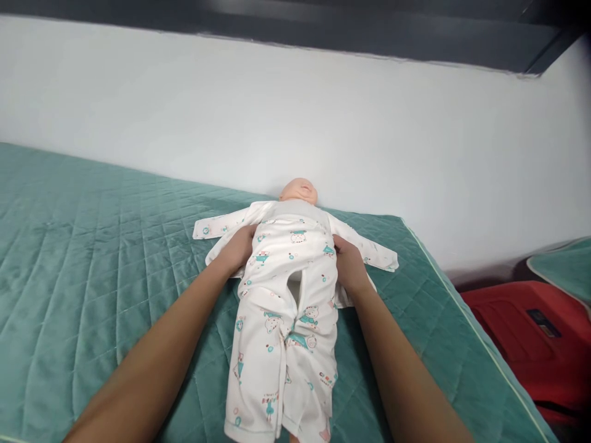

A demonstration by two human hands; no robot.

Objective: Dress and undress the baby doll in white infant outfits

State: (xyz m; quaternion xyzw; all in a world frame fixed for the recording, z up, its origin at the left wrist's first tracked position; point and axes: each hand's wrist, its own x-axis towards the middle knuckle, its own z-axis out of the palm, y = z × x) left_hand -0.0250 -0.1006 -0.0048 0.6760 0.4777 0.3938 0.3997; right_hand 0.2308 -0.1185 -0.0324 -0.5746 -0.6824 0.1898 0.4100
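Nearest, a green quilted cover [152, 295] runs out at the bottom of the view, a pale strip of its near edge showing at the left corner. The person's two bare forearms reach in over it, one either side of a pair of white trousers [270, 307] printed with small bears in teal and pink. The trouser legs lie side by side toward the near edge, the cuffs close to it; a gap opens between them at the crotch, and a little of a foot shows below. Off the right edge, which has pale piping, a red object [535, 344] with a dark label stands lower down, a green cloth [563, 264] above it.

Farther in, the left hand [240, 247] touches the left side of the trousers near the waist, and the right hand [349, 261] touches the right side. The fingers of both are partly hidden, so one cannot tell how firmly either is closed.

The trousers are on a doll [298, 190] lying on its back, head toward the far edge. A white printed jacket [259, 213] lies beneath it, its sleeves spread outward on the cover. The head is close to a white wall [184, 111], topped by a dark band [286, 24].
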